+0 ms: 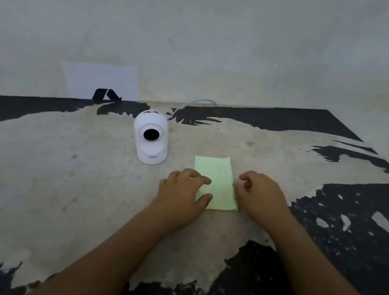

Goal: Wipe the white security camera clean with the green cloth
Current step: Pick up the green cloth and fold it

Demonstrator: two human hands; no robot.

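The white security camera (pixel 151 137) stands upright on the table, its dark lens facing me. A folded light-green cloth (pixel 216 179) lies flat to its right. My left hand (pixel 184 192) rests on the cloth's left edge, fingers and thumb spread over it. At the cloth's right edge, my right hand (pixel 261 197) has its fingers curled and touching the cloth. Neither hand has lifted the cloth. Both hands are apart from the camera.
The table (pixel 53 174) has a worn top, black with large pale patches. A white cable (pixel 196 102) runs from behind the camera to the wall. A small black stand (pixel 105 96) and a white sheet (pixel 101 79) sit at the back edge.
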